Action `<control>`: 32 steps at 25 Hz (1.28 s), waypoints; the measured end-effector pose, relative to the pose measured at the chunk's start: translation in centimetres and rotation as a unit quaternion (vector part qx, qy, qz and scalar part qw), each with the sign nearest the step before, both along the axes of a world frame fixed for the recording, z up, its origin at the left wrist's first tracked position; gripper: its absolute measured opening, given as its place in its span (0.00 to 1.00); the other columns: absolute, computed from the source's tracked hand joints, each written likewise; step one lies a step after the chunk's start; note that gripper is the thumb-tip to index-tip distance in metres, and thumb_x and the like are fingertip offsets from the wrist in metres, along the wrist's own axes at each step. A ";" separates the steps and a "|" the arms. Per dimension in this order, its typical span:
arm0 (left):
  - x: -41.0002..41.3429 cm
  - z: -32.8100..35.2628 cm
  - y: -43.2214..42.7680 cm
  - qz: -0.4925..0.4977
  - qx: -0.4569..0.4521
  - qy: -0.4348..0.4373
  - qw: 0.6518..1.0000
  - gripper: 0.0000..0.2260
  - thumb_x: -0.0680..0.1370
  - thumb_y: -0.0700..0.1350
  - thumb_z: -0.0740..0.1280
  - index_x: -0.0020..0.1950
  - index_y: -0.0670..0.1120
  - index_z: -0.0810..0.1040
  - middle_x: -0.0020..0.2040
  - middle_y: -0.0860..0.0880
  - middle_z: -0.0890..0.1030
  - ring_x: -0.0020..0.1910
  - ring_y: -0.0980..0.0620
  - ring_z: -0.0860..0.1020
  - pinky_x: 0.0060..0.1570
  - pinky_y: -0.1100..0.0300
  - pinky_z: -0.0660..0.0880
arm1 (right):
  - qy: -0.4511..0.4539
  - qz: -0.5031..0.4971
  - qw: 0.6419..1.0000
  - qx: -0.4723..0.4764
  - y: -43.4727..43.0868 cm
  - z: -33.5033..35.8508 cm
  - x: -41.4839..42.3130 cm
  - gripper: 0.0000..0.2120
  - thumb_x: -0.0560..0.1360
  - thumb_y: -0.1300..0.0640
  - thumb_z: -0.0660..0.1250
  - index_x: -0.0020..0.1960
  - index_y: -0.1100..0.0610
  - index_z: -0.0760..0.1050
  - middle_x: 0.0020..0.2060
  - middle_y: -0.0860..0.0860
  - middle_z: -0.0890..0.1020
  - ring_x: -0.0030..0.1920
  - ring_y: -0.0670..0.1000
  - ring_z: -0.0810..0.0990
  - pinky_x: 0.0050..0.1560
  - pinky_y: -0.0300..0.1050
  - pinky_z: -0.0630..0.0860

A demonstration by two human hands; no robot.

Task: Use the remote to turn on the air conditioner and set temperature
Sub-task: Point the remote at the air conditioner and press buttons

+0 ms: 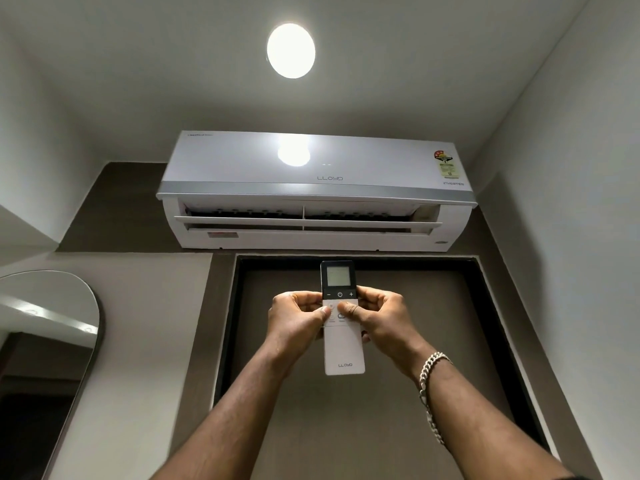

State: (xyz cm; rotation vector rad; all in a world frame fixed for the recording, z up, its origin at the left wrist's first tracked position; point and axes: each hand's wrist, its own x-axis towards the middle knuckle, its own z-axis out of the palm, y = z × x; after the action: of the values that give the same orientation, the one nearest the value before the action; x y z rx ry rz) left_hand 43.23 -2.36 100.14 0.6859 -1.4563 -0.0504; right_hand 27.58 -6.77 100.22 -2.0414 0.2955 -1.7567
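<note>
My left hand (298, 315) and right hand (375, 315) grasp remote (343, 341) upright between them, thumbs on buttons mid-face. Air conditioner (317, 192) on wall above my fingers, flap open.

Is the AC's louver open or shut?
Open: the louver on the AC is swung out, showing the dark vent slot behind it.

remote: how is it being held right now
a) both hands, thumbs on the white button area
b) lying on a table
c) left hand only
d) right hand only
a: the left hand and right hand grip the remote from either side, thumbs below its black panel.
</note>
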 end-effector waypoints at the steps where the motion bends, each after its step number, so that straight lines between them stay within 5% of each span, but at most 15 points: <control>1: -0.1 -0.1 0.0 0.002 -0.005 -0.001 1.000 0.16 0.72 0.42 0.72 0.58 0.39 0.77 0.53 0.41 0.83 0.52 0.45 0.83 0.46 0.52 0.83 | -0.003 0.003 1.000 -0.002 0.0 0.0 -0.1 0.27 0.73 0.57 0.72 0.69 0.62 0.70 0.59 0.59 0.82 0.55 0.56 0.84 0.37 0.36 0.81; 11: 0.1 -0.1 0.1 0.000 -0.010 -0.014 1.000 0.16 0.72 0.42 0.72 0.58 0.39 0.77 0.55 0.40 0.83 0.53 0.45 0.83 0.51 0.47 0.82 | 0.003 0.021 1.000 -0.004 -0.2 -0.2 -0.2 0.26 0.72 0.57 0.73 0.68 0.60 0.71 0.58 0.58 0.83 0.54 0.55 0.84 0.36 0.37 0.81; 32: 0.4 -0.8 -0.6 0.013 -0.001 -0.007 1.000 0.14 0.72 0.43 0.72 0.56 0.42 0.77 0.54 0.42 0.83 0.52 0.46 0.83 0.47 0.53 0.83 | 0.007 0.021 1.000 0.003 -0.9 -0.8 -0.1 0.23 0.72 0.59 0.73 0.65 0.60 0.73 0.56 0.57 0.84 0.54 0.55 0.85 0.43 0.43 0.83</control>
State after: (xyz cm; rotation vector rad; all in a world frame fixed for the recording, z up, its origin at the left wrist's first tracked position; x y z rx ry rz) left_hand 43.66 -2.94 99.30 0.7049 -1.4616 -0.0245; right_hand 27.50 -7.67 99.43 -2.0407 0.2607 -1.7165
